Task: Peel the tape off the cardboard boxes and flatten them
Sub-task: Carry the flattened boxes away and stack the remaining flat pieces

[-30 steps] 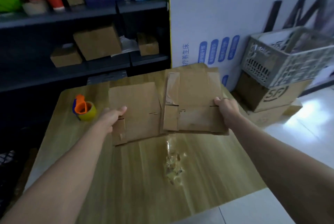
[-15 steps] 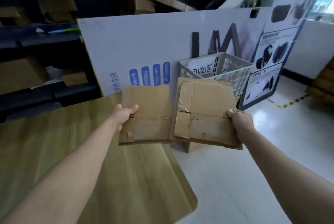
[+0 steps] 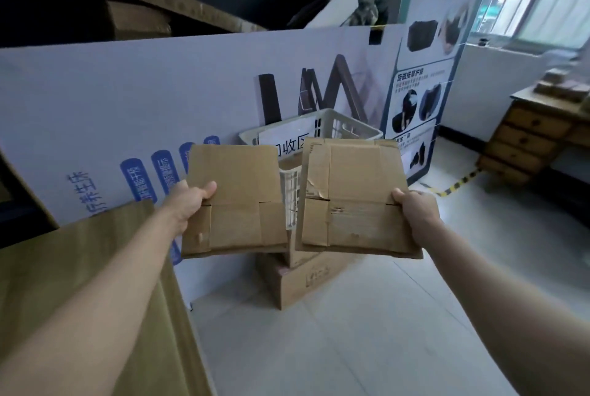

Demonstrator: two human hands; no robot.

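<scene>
Two flattened brown cardboard boxes are held up in the air side by side. My left hand [image 3: 188, 204] grips the left edge of the left flattened box [image 3: 238, 201], thumb on top. My right hand [image 3: 416, 212] grips the right edge of the right flattened box [image 3: 354, 201], whose face shows torn patches near its left side. A narrow gap separates the two boxes. Behind them stands a white plastic crate [image 3: 338, 130] with a paper label, partly hidden by the boxes.
The crate rests on closed cardboard boxes [image 3: 300, 280] on the tiled floor [image 3: 351, 347]. A large white printed board [image 3: 143, 102] leans behind. The wooden table [image 3: 64, 255] corner lies at lower left. A wooden drawer cabinet [image 3: 530, 137] stands at right.
Both flattened boxes left the table and were carried right, out over the floor toward the white crate. They have spread slightly apart. The view turned right, so the table's tape and shelves left the frame.
</scene>
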